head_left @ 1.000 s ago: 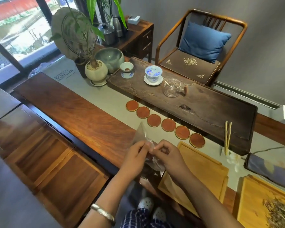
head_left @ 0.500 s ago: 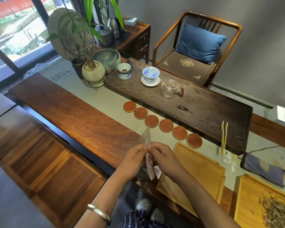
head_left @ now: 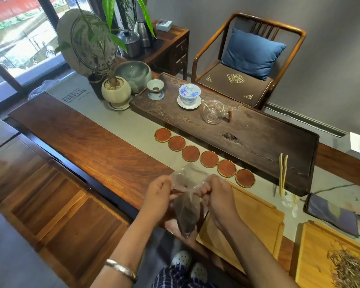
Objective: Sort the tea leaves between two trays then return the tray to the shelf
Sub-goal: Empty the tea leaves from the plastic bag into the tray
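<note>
From where I watch, the left hand [head_left: 158, 196] comes first: its fingers are curled and pinch the left lip of a clear plastic bag [head_left: 186, 202]. I judge the grip is there to pull the mouth apart, since the bag hangs slack below the knuckles, over the near edge of the wooden table [head_left: 96, 150]. The right hand [head_left: 218, 196] pinches the opposite lip in the same curled way, so the two hands hold the opening spread between them. Whether anything lies inside the bag I cannot tell; it looks dusky through the film.

Just right of the hands lies the empty bamboo tray [head_left: 256, 217], its near corner under the right forearm, probably kept close so whatever the bag takes or gives need not travel. Beyond it a row of round coasters [head_left: 208, 159] runs along the table runner. Farther right, at the near right corner, the second bamboo tray [head_left: 312, 252] holds the tea leaves [head_left: 349, 267], piled loose toward its right side. Sorting between trays looks not yet begun.
</note>
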{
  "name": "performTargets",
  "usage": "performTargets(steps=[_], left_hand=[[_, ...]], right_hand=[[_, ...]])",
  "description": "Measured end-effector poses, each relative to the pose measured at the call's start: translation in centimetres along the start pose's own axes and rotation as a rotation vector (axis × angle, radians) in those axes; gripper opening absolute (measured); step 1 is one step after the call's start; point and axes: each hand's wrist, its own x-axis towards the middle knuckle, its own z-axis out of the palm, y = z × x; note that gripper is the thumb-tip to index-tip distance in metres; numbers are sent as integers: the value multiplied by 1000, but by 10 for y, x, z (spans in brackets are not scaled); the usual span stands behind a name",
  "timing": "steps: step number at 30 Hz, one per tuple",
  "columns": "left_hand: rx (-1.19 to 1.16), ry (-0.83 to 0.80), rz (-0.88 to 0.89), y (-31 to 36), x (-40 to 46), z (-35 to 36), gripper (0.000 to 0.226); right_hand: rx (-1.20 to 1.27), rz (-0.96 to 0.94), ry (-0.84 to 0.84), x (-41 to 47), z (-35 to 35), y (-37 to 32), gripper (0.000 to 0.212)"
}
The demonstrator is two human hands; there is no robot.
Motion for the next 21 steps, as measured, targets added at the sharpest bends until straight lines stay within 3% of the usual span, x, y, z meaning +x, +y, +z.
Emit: performTargets(steps=[2,8,14,18,21], left_hand=[[72,36,35,0,2,-7,35],[307,125,124,7,7,-23,42],[529,171,312,4,3,-27,36],[548,146,359,5,-2,-19,37],[540,129,319,6,-5,-16,34]], right_hand=[[-6,-37,-39,4,-10,-2,32],[-385,-287,-11,8,-36,2,30],[-1106,-628,7,8,-58,-7,33],[-1067,-369,-99,0,-44,-11,65],[-896,-297,-125,0,-41,-5,46]])
